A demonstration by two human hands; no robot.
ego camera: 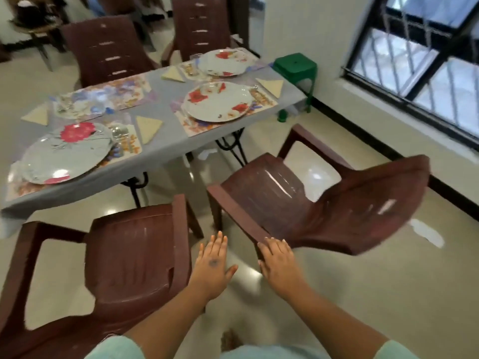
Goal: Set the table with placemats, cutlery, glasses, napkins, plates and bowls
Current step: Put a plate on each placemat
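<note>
Head view: nearest, the left hand (213, 265) hangs flat with fingers spread over bare floor (363, 294), just beside the arm of the left chair (134, 257). The right hand (278, 260) lies flat, fingertips touching the arm edge of the tilted right chair (311, 203). A narrow strip of floor separates the two chairs. Beyond them the table (166, 149) holds placemats (197, 126), flowered plates (217, 101) and folded napkins (147, 128); its near edge overhangs black legs. Farther off stand a green stool (295, 66) and two more chairs (106, 47).
</note>
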